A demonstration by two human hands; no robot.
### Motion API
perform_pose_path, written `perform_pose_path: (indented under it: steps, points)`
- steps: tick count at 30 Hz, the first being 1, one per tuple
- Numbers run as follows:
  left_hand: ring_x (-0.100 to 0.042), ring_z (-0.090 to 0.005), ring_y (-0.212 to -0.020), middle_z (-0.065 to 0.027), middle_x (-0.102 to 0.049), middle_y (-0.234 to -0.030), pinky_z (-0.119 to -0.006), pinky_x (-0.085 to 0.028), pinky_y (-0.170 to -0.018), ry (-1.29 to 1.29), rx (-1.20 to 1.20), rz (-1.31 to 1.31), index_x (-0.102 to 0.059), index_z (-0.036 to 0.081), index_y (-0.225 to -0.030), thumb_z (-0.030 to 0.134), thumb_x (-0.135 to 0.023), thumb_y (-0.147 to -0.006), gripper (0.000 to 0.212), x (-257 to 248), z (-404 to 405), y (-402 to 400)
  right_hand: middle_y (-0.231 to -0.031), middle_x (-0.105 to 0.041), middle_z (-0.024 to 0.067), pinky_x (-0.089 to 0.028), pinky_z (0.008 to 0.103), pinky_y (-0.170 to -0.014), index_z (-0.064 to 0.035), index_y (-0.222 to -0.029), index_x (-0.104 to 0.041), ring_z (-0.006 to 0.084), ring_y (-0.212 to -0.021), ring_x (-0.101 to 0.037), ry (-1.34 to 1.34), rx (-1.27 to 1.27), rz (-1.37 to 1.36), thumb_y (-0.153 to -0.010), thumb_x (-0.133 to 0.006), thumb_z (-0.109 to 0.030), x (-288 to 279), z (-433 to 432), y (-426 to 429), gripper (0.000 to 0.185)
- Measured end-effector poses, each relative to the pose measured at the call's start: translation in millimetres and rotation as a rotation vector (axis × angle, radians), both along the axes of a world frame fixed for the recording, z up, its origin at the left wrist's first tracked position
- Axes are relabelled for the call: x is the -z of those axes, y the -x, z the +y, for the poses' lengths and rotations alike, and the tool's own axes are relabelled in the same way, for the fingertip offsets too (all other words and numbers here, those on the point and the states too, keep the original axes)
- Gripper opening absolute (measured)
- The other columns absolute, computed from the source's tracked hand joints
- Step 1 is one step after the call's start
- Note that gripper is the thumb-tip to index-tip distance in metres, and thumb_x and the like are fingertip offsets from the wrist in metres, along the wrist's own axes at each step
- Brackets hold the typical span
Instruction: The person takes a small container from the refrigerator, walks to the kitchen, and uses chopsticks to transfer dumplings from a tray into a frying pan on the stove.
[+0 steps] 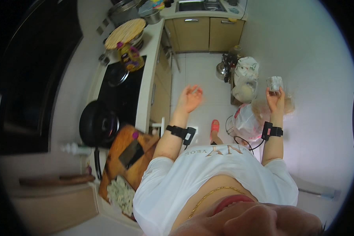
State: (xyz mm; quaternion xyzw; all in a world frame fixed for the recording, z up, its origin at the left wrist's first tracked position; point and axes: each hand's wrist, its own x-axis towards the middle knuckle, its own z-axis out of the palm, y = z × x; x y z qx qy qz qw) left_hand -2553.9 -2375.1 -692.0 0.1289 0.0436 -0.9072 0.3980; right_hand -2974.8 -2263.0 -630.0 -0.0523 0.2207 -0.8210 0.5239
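My left hand (pixel 191 98) is raised above the floor beside the counter. It holds nothing; its fingers are loosely curled and apart, with some blur. Out to the right, near the white wall, my right hand (pixel 275 98) grips a small whitish-grey block (pixel 274 83) between thumb and fingers. What the block is made of cannot be made out. Below that hand stand a white plastic bag (pixel 246 122) and other bagged goods. Left of my left arm, a wooden cutting board (pixel 118 153) carries a cleaver (pixel 132 153) and a heap of chopped pale-green vegetable (pixel 121 195).
A black wok (pixel 91 124) sits on the black cooktop (pixel 126 94), its handle pointing towards me. Farther along the counter are an oil bottle (pixel 131 59) and a round woven tray (pixel 126 33). A sink (pixel 200 6) lies at the far end. A kettle (pixel 222 70) stands on the floor.
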Motion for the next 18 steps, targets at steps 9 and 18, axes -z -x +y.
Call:
perform_pose_path:
  steps: [9,18]
  points:
    - [-0.056,-0.0263,-0.095,-0.0157,-0.056,-0.099,-0.033,-0.048,-0.085,-0.074,-0.420,-0.176,-0.057,-0.004,-0.100,0.019,-0.065,-0.083,0.030,16,-236,-62,-0.123,-0.045,0.0154,-0.041,0.0433,-0.097,-0.0019,-0.115,-0.047,0.0276,-0.116,-0.044,-0.067,-0.065,-0.018,-0.082,-0.066,-0.017,-10,-298,80,0.041]
    - [-0.057,-0.0250,-0.100,-0.0145,-0.058,-0.105,-0.030,-0.052,-0.081,0.029,-0.252,-0.202,-0.055,0.001,-0.112,0.021,-0.055,-0.090,0.030,13,-403,-45,-0.131,-0.044,0.0104,-0.039,0.0450,-0.099,-0.0092,-0.128,-0.042,0.0251,-0.119,-0.044,-0.103,-0.465,0.059,-0.086,-0.062,-0.016,6,-585,-21,0.047]
